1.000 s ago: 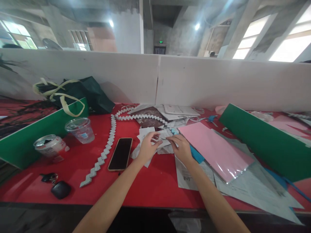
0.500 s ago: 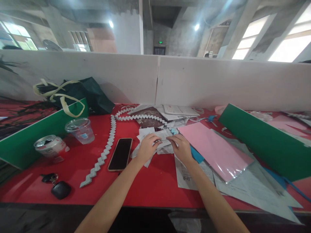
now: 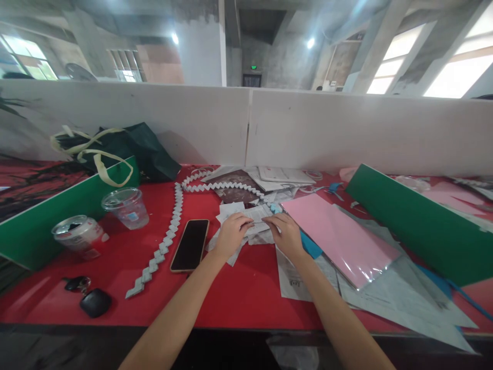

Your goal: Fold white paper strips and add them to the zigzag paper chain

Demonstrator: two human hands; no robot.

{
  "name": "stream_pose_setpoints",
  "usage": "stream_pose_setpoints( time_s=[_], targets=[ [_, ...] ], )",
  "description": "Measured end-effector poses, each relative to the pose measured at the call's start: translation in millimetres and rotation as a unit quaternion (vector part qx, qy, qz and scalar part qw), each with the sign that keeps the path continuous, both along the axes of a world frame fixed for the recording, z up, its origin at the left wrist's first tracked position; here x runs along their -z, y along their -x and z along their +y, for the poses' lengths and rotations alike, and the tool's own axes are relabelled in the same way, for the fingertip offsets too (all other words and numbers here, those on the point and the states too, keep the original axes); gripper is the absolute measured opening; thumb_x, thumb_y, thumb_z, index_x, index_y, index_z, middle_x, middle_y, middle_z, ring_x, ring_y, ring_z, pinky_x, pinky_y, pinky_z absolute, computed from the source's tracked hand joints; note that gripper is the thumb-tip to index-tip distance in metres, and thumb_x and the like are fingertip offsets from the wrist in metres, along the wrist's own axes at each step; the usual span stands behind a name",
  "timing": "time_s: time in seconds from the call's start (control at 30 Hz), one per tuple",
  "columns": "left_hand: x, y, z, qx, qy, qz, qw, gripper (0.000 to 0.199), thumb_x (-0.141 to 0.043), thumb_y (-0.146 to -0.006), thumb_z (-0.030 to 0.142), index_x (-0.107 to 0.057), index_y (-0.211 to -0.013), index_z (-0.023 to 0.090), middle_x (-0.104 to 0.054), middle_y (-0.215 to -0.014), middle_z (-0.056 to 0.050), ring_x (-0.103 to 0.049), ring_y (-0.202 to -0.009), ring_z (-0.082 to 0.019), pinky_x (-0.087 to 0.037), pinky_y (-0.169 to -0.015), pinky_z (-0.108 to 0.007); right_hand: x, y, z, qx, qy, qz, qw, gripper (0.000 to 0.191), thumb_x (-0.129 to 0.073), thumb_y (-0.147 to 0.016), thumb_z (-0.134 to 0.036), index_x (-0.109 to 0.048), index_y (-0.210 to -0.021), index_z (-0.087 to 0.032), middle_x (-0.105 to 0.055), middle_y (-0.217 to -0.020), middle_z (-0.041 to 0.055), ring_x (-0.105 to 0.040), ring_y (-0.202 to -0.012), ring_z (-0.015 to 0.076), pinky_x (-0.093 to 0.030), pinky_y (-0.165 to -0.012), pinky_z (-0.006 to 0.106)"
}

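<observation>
Both hands are over white paper pieces (image 3: 232,208) in the middle of the red table (image 3: 239,298). My left hand (image 3: 233,234) has its thumb and fingers pinched at the left end of a small paper strip (image 3: 258,222). At the strip's right end, my right hand (image 3: 284,232) pinches in the same way. The strip's details are too small to make out. A long zigzag chain of folded paper (image 3: 169,234) curves from the left front to the back and ends near small light blue pieces (image 3: 275,207) just behind my right hand.
A phone (image 3: 190,245), clear cup (image 3: 129,208), can (image 3: 80,234) and keys with a black case (image 3: 95,302) lie left. Right are a pink sheet packet (image 3: 339,236) and printed papers (image 3: 400,293). Green dividers (image 3: 419,226) flank both sides; a dark bag (image 3: 150,151) stands back left.
</observation>
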State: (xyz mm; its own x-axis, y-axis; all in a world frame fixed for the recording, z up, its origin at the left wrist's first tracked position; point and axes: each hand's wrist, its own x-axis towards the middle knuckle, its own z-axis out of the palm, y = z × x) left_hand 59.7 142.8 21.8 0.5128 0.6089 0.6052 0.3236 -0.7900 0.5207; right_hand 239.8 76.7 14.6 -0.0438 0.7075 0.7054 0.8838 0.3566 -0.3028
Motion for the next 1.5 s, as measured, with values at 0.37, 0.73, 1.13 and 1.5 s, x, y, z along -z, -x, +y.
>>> stream_pose_setpoints(
  time_s=[0.37,0.73,1.13,1.5],
  targets=[
    [1.6,0.7,-0.4,-0.003,0.031,0.027,0.999,0.011,-0.057,-0.082,0.017,-0.068,-0.079,0.019,-0.069,-0.08,-0.004,-0.062,-0.077,-0.018,-0.046,-0.073,-0.03,4.4,-0.8,3.0,-0.001,0.011,-0.013,1.0,0.022,-0.049,-0.086,-0.013,-0.068,-0.093,-0.022,-0.067,-0.085,0.0057,-0.06,-0.082,0.0202,-0.045,-0.077,0.033],
    [0.2,2.0,3.2,0.013,0.039,0.021,0.999,0.011,-0.055,-0.084,0.02,-0.067,-0.084,0.018,-0.067,-0.085,-0.005,-0.06,-0.081,-0.018,-0.044,-0.075,-0.029,3.5,0.6,1.9,-0.01,0.013,-0.004,1.0,0.023,-0.048,-0.086,-0.011,-0.067,-0.094,-0.02,-0.067,-0.086,0.0059,-0.06,-0.084,0.02,-0.046,-0.077,0.032],
    [1.5,1.2,1.9,-0.006,0.062,-0.013,0.998,0.012,-0.056,-0.082,0.022,-0.06,-0.072,0.017,-0.06,-0.072,-0.001,-0.055,-0.07,-0.015,-0.041,-0.066,-0.027,3.7,1.7,2.6,-0.019,0.007,-0.003,1.0,0.022,-0.048,-0.086,-0.013,-0.068,-0.094,-0.021,-0.067,-0.085,0.0064,-0.06,-0.082,0.0201,-0.046,-0.077,0.034],
    [-3.2,-3.0,6.3,0.082,0.46,-0.273,0.841,0.031,-0.073,-0.067,0.028,-0.068,-0.093,0.013,-0.068,-0.083,-0.005,-0.063,-0.073,-0.014,-0.05,-0.078,-0.031,0.1,8.9,-0.7,-0.058,0.011,0.002,0.998,0.019,-0.051,-0.087,-0.018,-0.066,-0.099,-0.021,-0.066,-0.088,0.0062,-0.059,-0.084,0.0187,-0.046,-0.08,0.033]
  ],
)
